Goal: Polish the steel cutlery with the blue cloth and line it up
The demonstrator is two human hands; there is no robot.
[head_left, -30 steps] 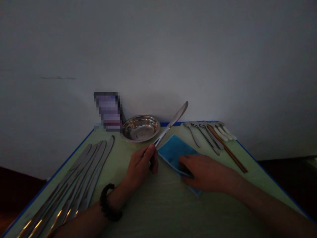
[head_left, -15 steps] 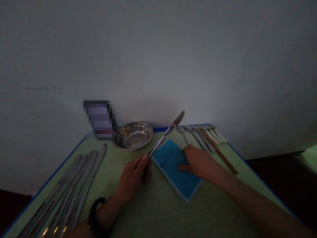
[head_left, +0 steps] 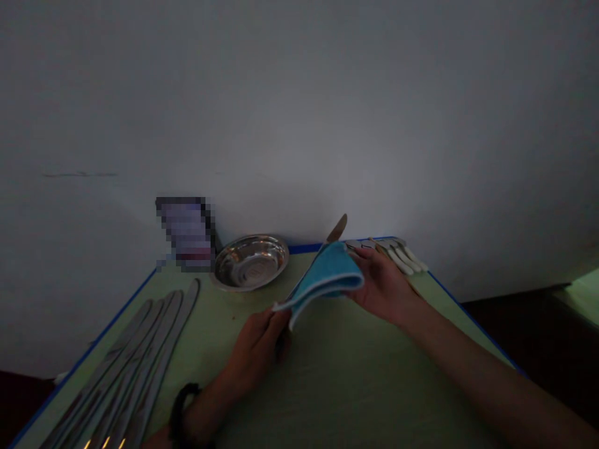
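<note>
My left hand [head_left: 257, 349] is closed round the handle of a table knife [head_left: 337, 228], whose blade points up and to the right toward the wall. A folded blue cloth [head_left: 322, 280] is lifted off the table and covers most of the knife, so only the blade tip shows above it. My right hand [head_left: 384, 284] grips the cloth at its right edge, fingers curled on it. A dark band sits on my left wrist.
A pale green table with a blue rim [head_left: 306, 247] stands against a grey wall. A steel bowl [head_left: 251, 262] sits at the back. Several knives [head_left: 135, 368] lie in a row at the left. Spoons and chopsticks [head_left: 402, 254] lie at the back right.
My right hand has picked the blue cloth up off the table and brought it against the knife. The left hand still holds the knife at much the same angle.
</note>
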